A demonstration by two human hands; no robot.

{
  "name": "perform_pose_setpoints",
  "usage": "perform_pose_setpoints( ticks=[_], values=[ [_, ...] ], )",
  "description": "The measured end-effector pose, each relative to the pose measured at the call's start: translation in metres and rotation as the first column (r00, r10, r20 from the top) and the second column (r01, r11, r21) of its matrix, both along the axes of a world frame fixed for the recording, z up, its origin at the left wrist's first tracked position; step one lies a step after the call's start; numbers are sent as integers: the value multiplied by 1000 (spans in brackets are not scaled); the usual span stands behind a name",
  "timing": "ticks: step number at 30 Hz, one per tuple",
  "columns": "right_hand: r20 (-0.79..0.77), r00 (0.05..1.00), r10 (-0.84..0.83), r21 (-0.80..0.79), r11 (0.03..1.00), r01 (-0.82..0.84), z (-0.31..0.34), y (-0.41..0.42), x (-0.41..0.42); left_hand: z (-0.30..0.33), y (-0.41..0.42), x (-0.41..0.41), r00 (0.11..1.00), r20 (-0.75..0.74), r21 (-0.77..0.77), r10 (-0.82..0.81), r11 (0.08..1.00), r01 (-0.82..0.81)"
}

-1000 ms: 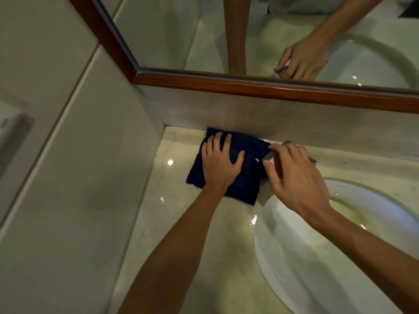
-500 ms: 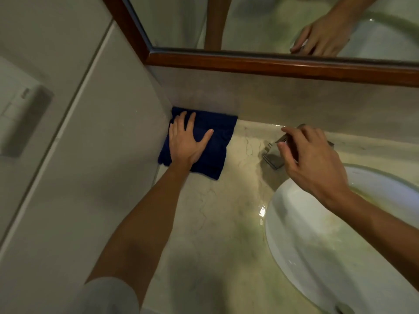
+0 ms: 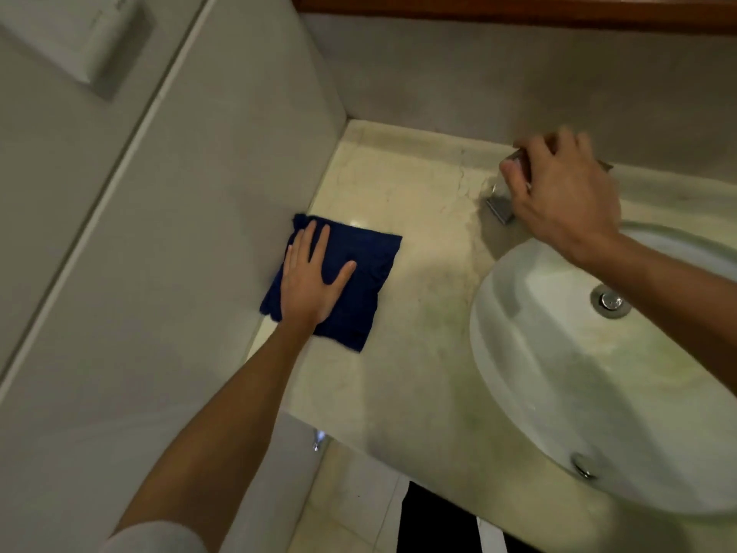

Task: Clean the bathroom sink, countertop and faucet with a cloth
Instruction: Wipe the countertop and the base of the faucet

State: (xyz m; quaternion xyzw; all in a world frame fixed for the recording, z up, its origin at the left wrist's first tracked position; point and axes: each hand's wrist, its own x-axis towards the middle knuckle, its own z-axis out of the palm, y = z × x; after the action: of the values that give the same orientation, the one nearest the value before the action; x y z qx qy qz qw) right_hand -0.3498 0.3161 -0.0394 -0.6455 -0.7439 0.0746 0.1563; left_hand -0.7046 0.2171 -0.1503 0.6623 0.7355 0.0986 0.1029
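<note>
Head view, sole entry: left hand (image 3: 313, 279), fingers straight and spread, palm pressed flat on the dark blue cloth (image 3: 351, 281); cloth folded roughly square, lying on the pale marble table (image 3: 418, 353) hard against the left side wall (image 3: 179, 233), about midway between back corner and front edge.

Change noted: half a second ago the cloth sat in the back corner under the mirror frame; it has since been drawn forward along the wall, so the back strip now lies bare; judged a wiping pass along the left margin, table work still in progress, with sink (image 3: 558, 373) and faucet (image 3: 500, 209) seemingly not yet reached by the cloth.

Right hand (image 3: 558, 193), fingers curled over the faucet, gripping it as before; position unchanged relative to the sink.

Obscured: faucet largely covered by the right hand and motion-blurred, form unclear; sink cut off at right edge; drain (image 3: 610, 301) visible; greenish staining on basin and table, nature uncertain; mirror frame only a sliver at top.
</note>
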Motion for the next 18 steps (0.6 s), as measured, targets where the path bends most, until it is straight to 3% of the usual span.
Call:
perform_pose_setpoints(
  ticks=[7,13,18],
  values=[
    [-52,998,23,12,1000,-22,0,0,2,0,-132,-41,1000,-27,-13,-5,1000,4],
    [16,999,46,-12,999,-46,-1,4,-1,0,-144,-26,997,-65,-34,53,998,-55],
    [30,998,53,-4,999,-53,-3,4,-1,0,-166,42,995,-77,-84,71,993,-77]
  ],
)
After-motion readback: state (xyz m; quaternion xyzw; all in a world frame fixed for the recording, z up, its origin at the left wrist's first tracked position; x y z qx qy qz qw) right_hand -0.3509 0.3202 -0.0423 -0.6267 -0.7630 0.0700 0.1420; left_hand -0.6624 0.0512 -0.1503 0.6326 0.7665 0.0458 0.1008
